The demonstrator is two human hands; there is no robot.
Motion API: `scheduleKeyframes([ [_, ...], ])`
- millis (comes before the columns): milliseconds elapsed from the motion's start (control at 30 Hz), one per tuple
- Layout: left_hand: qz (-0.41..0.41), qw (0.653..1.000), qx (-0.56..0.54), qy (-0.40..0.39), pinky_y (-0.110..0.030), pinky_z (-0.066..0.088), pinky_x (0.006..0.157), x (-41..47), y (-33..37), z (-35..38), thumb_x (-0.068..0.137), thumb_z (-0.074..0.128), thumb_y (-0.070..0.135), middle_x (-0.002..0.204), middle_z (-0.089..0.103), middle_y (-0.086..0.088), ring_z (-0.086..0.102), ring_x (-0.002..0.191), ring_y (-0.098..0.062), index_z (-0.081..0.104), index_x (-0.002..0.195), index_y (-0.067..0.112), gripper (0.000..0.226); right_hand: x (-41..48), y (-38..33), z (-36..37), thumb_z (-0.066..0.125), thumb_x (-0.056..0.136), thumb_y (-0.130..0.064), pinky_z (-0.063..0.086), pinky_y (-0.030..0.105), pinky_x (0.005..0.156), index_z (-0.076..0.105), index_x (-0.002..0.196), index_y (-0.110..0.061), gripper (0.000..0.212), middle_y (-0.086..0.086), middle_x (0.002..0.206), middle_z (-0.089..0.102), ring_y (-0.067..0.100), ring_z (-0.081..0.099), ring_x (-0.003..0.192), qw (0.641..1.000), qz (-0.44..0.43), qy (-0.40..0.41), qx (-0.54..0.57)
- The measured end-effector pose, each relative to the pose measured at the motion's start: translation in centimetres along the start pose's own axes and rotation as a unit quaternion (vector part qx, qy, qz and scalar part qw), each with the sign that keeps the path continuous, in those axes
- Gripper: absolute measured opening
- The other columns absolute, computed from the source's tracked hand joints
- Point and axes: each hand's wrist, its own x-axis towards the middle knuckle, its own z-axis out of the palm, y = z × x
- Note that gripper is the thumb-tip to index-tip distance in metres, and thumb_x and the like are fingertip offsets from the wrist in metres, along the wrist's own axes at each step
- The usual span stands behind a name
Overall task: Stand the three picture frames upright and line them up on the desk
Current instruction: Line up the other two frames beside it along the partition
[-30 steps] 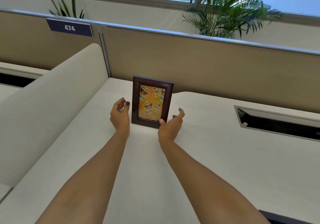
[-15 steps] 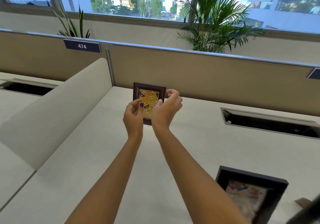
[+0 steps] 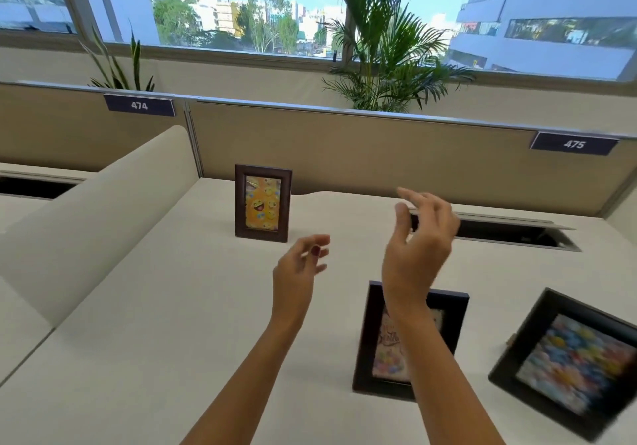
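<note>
The upright brown wooden emoji frame [image 3: 262, 202], at eleven o'clock, could be toppled if clipped by the left hand [image 3: 299, 265] or right hand [image 3: 418, 241], both empty with fingers loosely spread.

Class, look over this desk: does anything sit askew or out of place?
Yes. The emoji frame stands upright at the back, but the dark middle frame and the black frame lie flat nearer the front, the black one turned at an angle. Both hands are empty.
</note>
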Motion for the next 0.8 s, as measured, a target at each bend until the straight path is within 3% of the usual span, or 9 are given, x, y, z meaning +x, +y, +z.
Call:
scheduleKeyframes([
  [100,-0.041,0.999,0.006,-0.033,-0.026,0.057,0.082,-2.7,-1.4,1.7,0.096,0.049,0.021,0.111,0.067,0.004,0.066,0.1,-0.01,0.062,0.115,0.021,0.023,-1.4,2.9,-2.9,0.055,0.094,-0.017,0.041,0.018,0.09,0.062,0.114,-0.01,0.022,0.01,0.111,0.06,0.017,0.048,0.106,0.998,0.055,0.019,-0.035],
  [200,-0.061,0.997,0.01,-0.052,-0.024,0.055,0.083,-4.6,-2.3,2.8,0.096,0.049,0.024,0.112,0.067,0.007,0.065,0.1,-0.006,0.059,0.119,0.024,0.026,-3.0,5.2,-5.2,0.054,0.094,-0.021,0.047,0.032,0.094,0.053,0.123,-0.011,0.031,0.01,0.122,0.055,0.018,0.045,0.114,0.995,0.091,0.007,-0.045],
  [367,-0.063,0.993,0.049,-0.085,-0.02,0.053,0.083,-6.4,-3.0,3.8,0.095,0.051,0.019,0.109,0.069,0.01,0.065,0.098,-0.002,0.063,0.109,0.027,0.021,-5.8,8.2,-8.0,0.044,0.096,-0.024,0.049,0.046,0.096,0.042,0.128,-0.014,0.034,0.006,0.13,0.047,0.021,0.046,0.12,0.984,0.153,-0.091,-0.022],
  [500,-0.079,0.988,0.097,-0.09,-0.014,0.053,0.075,-7.8,-4.1,4.1,0.092,0.054,0.02,0.103,0.069,0.013,0.065,0.095,-0.002,0.063,0.104,0.026,0.015,-8.0,9.4,-9.3,0.036,0.098,-0.023,0.048,0.026,0.09,0.032,0.138,-0.022,0.04,0.002,0.133,0.044,0.013,0.047,0.119,0.971,0.191,-0.145,0.011],
  [600,-0.088,0.986,0.11,-0.084,-0.01,0.052,0.069,-8.4,-4.5,4.3,0.091,0.056,0.017,0.1,0.068,0.013,0.065,0.091,-0.001,0.061,0.098,0.027,0.013,-9.0,10.4,-9.6,0.039,0.098,-0.016,0.045,0.017,0.075,0.03,0.136,-0.023,0.039,0.002,0.119,0.05,0.014,0.054,0.102,0.962,0.245,-0.121,0.019],
  [800,-0.087,0.985,0.117,-0.09,-0.007,0.049,0.065,-8.2,-4.7,4.3,0.087,0.062,0.012,0.096,0.067,0.015,0.064,0.086,0.005,0.06,0.094,0.028,0.017,-10.3,12.5,-9.8,0.044,0.097,-0.016,0.042,0.017,0.073,0.052,0.117,-0.012,0.022,0.001,0.104,0.057,0.016,0.054,0.099,0.951,0.267,-0.155,-0.013],
])
